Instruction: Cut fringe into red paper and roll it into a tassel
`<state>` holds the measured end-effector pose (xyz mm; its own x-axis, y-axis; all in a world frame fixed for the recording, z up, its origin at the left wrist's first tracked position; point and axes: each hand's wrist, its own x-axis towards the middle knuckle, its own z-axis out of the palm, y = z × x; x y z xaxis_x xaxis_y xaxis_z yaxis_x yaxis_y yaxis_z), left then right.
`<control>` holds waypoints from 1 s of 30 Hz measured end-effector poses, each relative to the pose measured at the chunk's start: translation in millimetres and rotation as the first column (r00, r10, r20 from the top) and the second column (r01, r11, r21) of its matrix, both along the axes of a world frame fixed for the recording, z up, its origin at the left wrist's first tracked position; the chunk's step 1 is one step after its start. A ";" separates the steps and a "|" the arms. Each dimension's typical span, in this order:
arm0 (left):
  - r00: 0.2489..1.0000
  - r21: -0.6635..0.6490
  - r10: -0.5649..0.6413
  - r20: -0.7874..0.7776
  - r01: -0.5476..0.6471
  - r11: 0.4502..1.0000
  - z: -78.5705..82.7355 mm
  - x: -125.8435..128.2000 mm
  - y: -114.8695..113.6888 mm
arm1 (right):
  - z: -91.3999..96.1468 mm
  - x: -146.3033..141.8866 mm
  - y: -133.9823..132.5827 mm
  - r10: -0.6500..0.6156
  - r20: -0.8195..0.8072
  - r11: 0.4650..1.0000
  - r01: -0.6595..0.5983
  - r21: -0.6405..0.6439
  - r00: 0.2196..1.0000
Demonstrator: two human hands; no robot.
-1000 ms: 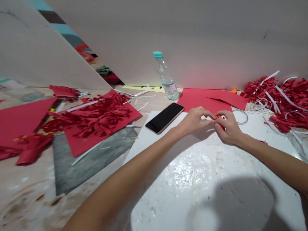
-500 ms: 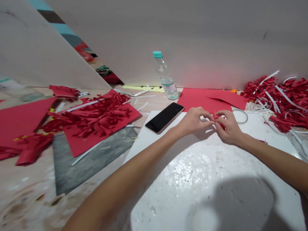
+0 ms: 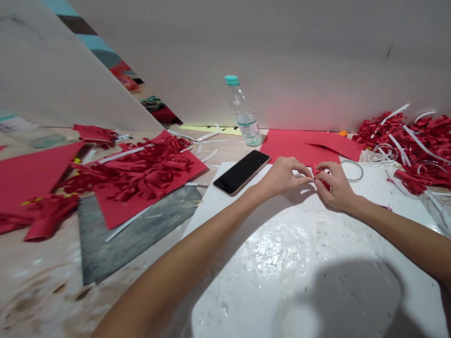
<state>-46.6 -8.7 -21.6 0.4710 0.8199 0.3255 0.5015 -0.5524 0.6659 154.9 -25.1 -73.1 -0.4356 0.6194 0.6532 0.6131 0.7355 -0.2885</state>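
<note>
My left hand (image 3: 283,176) and my right hand (image 3: 335,188) meet fingertip to fingertip over the far part of a white board (image 3: 253,263). A small piece of red paper (image 3: 326,184) shows between the curled fingers of the right hand, mostly hidden by them. The left thumb and forefinger are pinched together right at its edge; what lies between them is too small to make out. Just left of the left hand lies a black-screened phone (image 3: 241,172). Beyond the hands are red paper sheets (image 3: 285,143), and a thin wire ring (image 3: 353,170) lies beside the right hand.
Behind the phone a clear water bottle (image 3: 249,123) stands near the wall. Fringed red paper (image 3: 148,171) lies on a red sheet at left, over a dark grey slab (image 3: 141,234). Another red fringed pile (image 3: 416,136) with white strips fills the far right.
Almost nothing differs. Both hands keep the same pinch at the same spot, and the whole view has shifted very slightly.
</note>
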 end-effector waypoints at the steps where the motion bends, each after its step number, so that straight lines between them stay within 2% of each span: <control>1: 1.000 -0.004 -0.004 -0.004 0.004 1.000 -0.1 -0.2 0.1 | 0.1 0.0 -0.1 0.000 0.001 1.000 0.000 0.002 1.000; 8: 0.999 -0.013 -0.023 -0.026 0.022 1.000 4.0 -1.3 0.4 | 0.7 -0.9 0.4 -0.004 -0.014 1.000 0.004 0.025 1.000; 13: 0.998 -0.023 -0.022 -0.058 0.020 1.000 8.5 -3.8 1.4 | 0.3 -0.7 3.5 -0.044 -0.059 0.999 0.043 -0.031 0.997; 17: 0.998 0.009 -0.006 -0.061 0.007 1.000 5.5 -4.8 4.0 | -0.7 -0.5 4.7 -0.052 -0.080 0.998 0.049 -0.040 0.995; 21: 0.998 0.079 0.064 -0.028 -0.061 0.995 0.4 -4.0 5.7 | -2.2 -0.5 3.7 -0.053 -0.088 0.999 0.052 -0.016 0.995; 30: 0.995 0.087 0.077 -0.066 -0.071 0.994 -2.2 -1.1 1.1 | -0.1 -0.7 3.7 -0.042 -0.101 0.999 0.040 -0.020 0.994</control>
